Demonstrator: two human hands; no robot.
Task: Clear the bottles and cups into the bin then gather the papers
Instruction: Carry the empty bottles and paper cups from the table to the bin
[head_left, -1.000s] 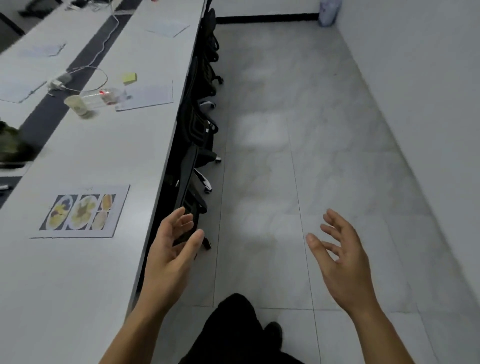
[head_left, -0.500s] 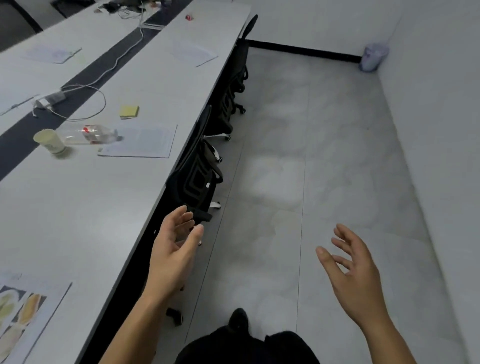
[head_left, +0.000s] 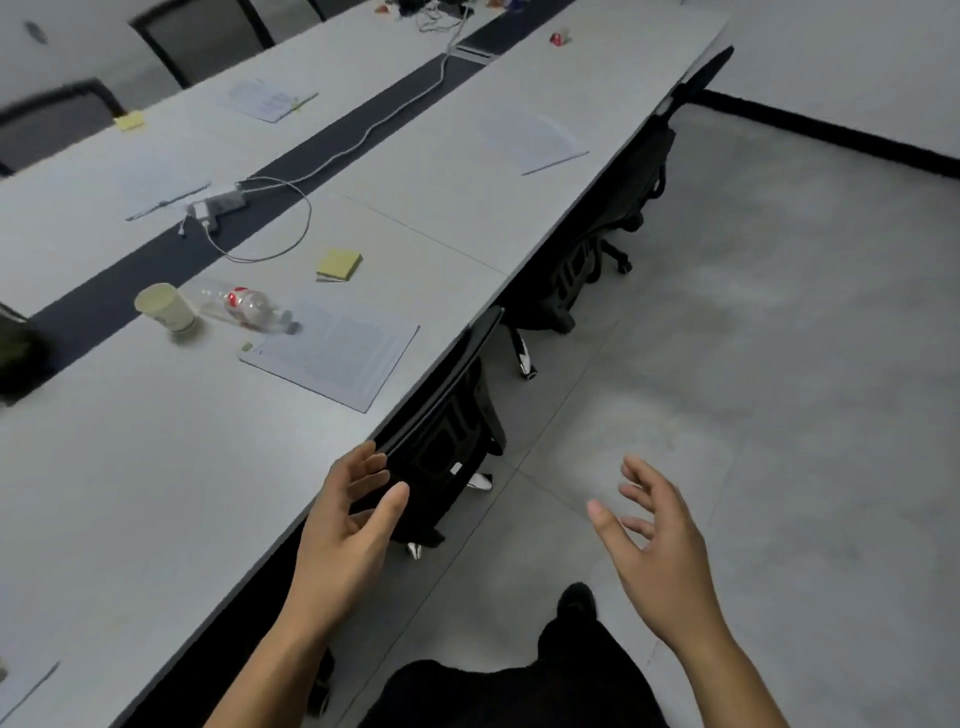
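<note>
- We see a broad bare stretch of the long grey table (head_left: 130, 493) on the near left, open to a reach.
- Farther left, the pale paper cup (head_left: 165, 307), the clear plastic bottle lying on its side (head_left: 248, 307) and the printed white sheet (head_left: 332, 355) crowd together.
- A black mesh office chair (head_left: 447, 415) blocks the table's edge.
- The grey tiled floor (head_left: 727, 389) at right lies open.

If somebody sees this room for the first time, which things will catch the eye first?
Two open, empty hands, the left hand by the table edge and the right hand over the grey floor. On the long white table a clear plastic bottle with a red label lies beside an upright pale paper cup. Its cap end touches a printed white paper sheet.
</note>
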